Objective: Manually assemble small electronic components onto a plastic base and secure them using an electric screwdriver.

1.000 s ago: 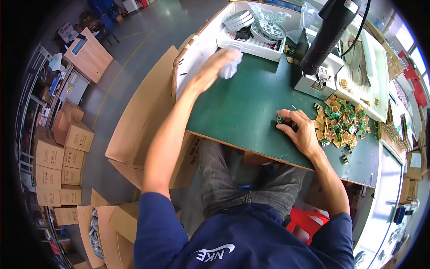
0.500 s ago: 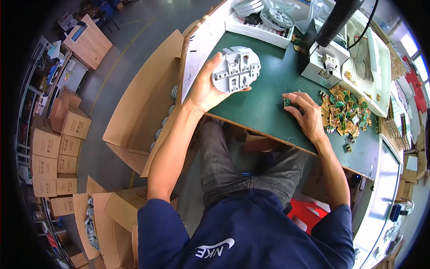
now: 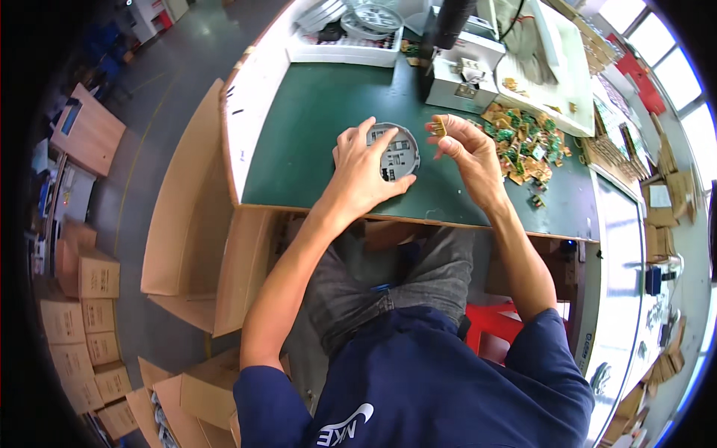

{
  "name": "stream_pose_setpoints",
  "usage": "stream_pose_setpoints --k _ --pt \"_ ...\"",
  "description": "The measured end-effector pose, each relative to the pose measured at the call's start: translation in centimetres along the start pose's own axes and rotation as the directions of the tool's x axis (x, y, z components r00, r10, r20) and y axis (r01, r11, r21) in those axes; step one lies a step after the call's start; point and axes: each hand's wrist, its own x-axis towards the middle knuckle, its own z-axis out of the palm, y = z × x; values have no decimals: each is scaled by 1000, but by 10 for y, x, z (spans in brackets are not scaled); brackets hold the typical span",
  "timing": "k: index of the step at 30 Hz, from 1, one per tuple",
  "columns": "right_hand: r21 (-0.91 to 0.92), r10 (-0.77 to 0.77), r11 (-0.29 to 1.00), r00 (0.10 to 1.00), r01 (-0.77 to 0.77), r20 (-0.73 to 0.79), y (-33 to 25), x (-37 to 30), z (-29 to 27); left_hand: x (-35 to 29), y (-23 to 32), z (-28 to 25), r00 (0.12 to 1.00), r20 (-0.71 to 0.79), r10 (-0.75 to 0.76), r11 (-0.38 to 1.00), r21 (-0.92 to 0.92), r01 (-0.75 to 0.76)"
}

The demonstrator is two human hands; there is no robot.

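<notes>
The circuit-board pile [image 3: 529, 140] lies on the table [image 3: 299, 160], right of the round housing [image 3: 401, 157].

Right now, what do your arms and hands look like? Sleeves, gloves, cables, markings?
Left hand and right hand are ungloved, five-fingered. Forearms bare; no watch or cables visible. Short, plain navy sleeves end near the elbows, on a navy shirt with white chest print.

The left hand [image 3: 358, 173] holds 1 round gray part [image 3: 402, 157] on the green table [image 3: 314, 104]. The right hand [image 3: 478, 157] pinches 1 small board [image 3: 440, 130] near a pile of boards [image 3: 529, 146].
</notes>
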Motion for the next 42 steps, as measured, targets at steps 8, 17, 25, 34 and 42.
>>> stream_pose_setpoints --k 8,17,25,34,42 --pt "100 -38 994 997 32 60 -12 -20 -7 6 25 -14 964 -235 128 970 -174 -171" --pt "86 30 995 983 -46 182 -27 -27 16 -4 45 -21 988 83 -133 689 -709 153" --pt "306 214 902 930 -305 298 -35 -26 22 -9 38 -24 921 -277 275 956 -23 -292" --pt "435 124 868 954 -237 273 -20 -31 21 -18 38 -24 995 -31 -99 558 -829 29" --pt "382 106 902 960 -203 259 -18 -31 26 -20 41 -23 987 -114 -115 650 -760 -12"
